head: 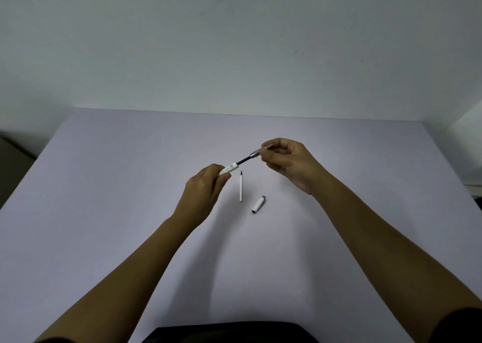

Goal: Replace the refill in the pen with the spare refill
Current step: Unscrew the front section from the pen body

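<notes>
My left hand grips the white pen barrel, held above the table. My right hand pinches the pen's silver tip section. A dark refill shows in the gap between the barrel and the tip section, which are pulled apart. Below the hands, a thin white spare refill with a dark point lies on the table, pointing away from me. The white pen cap with a grey end lies just to its right.
The table has a pale lilac top that runs to a white wall at the back. A dark shape at the bottom edge is my clothing. A white ledge stands at the far right.
</notes>
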{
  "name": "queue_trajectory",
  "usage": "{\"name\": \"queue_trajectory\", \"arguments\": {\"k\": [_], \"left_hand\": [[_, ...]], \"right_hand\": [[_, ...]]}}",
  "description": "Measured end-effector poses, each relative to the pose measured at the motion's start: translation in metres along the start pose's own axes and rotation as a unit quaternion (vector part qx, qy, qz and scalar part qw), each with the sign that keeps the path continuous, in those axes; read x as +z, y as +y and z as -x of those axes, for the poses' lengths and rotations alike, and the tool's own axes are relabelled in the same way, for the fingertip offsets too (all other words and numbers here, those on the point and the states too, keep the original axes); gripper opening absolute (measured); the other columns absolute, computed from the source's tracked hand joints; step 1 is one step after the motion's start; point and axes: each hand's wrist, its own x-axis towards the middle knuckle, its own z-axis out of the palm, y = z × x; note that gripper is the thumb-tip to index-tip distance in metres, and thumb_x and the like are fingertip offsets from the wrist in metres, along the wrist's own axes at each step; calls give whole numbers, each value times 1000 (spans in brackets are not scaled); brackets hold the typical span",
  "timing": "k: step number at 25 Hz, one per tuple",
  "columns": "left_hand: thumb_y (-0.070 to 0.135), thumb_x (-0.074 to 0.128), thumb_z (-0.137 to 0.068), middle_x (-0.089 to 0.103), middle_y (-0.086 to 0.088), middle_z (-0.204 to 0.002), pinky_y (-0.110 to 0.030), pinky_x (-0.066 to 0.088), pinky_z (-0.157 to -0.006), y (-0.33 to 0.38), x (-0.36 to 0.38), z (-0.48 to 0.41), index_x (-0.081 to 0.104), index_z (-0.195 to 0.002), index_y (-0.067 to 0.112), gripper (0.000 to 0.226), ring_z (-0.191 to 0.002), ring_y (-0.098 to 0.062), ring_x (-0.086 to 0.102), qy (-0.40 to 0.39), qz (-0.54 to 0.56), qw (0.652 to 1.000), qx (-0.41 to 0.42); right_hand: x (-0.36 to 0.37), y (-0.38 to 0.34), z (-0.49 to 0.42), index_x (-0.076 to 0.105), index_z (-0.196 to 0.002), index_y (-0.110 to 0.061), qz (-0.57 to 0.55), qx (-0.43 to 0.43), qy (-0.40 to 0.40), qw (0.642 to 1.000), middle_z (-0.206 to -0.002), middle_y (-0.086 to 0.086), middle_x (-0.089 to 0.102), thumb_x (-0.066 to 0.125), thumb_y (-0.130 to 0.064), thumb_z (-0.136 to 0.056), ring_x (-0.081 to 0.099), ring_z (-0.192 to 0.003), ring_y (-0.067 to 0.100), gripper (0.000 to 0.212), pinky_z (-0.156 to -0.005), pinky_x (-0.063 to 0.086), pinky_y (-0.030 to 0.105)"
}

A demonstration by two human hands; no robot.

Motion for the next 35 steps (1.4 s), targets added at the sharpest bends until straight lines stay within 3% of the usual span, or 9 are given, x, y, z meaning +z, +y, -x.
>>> {"name": "queue_trajectory", "arguments": {"k": [6,10,13,15,18,22,25,28,35], "left_hand": [[25,44,-95,37,14,-60,-16,25,-49,-5,0,2,49,-85,12,17,-53,-8,38,20,-14,999,-25],[25,45,-95,40,10,-63,-16,26,-50,-12,4,-1,51,-87,10,18,-55,-13,38,8,-22,999,-39],[25,45,-95,41,8,-64,-16,27,-51,-16,10,2,52,-89,9,19,-57,-18,39,-13,-18,999,-47],[25,46,-95,40,8,-63,-16,29,-50,-17,13,1,52,-89,8,19,-56,-17,38,-24,-14,999,-45],[24,46,-94,41,6,-63,-17,29,-49,-21,15,-5,53,-89,6,19,-54,-15,37,-24,-18,998,-47],[22,47,-94,42,7,-63,-15,26,-49,-22,17,-10,54,-89,7,17,-53,-12,37,-25,-16,998,-55],[21,47,-94,44,4,-64,-19,25,-48,-24,20,-11,54,-89,7,17,-54,-15,38,-30,-18,998,-53],[21,48,-94,42,6,-64,-16,29,-50,-24,22,-7,54,-89,6,16,-52,-9,38,-32,-12,998,-56],[19,48,-94,39,9,-62,-15,27,-50,-20,18,-5,54,-90,6,16,-52,-5,39,-25,-7,998,-51]], "right_hand": [[-16,32,-7,67,-94,-15,-163,26,133,977,-86,-1,69,57,-8,-91,65,-73,2,12,-68,55,12],[-22,93,-10,61,-114,3,-113,135,237,955,-84,4,63,56,-5,-91,59,-74,9,25,-73,53,17],[-22,144,-11,63,-107,7,-16,208,287,935,-91,15,65,62,-9,-87,64,-76,19,26,-70,57,20],[-22,166,-15,68,-100,2,103,228,309,918,-97,17,70,68,-17,-83,68,-88,28,26,-84,57,36],[-18,179,-19,69,-94,-4,201,226,315,900,-100,17,72,70,-23,-80,68,-96,31,24,-91,53,43],[-15,186,-22,70,-96,-4,241,220,308,894,-98,15,74,69,-26,-81,67,-94,27,27,-85,52,30],[-17,188,-26,69,-96,-3,234,212,314,895,-99,15,74,71,-25,-80,68,-94,28,28,-87,53,35],[-20,189,-29,69,-96,-3,235,208,313,896,-99,15,74,72,-27,-79,68,-94,29,30,-90,53,42],[-23,181,-29,69,-95,-6,240,231,298,895,-99,14,73,69,-31,-80,67,-96,29,29,-90,52,39]]}}
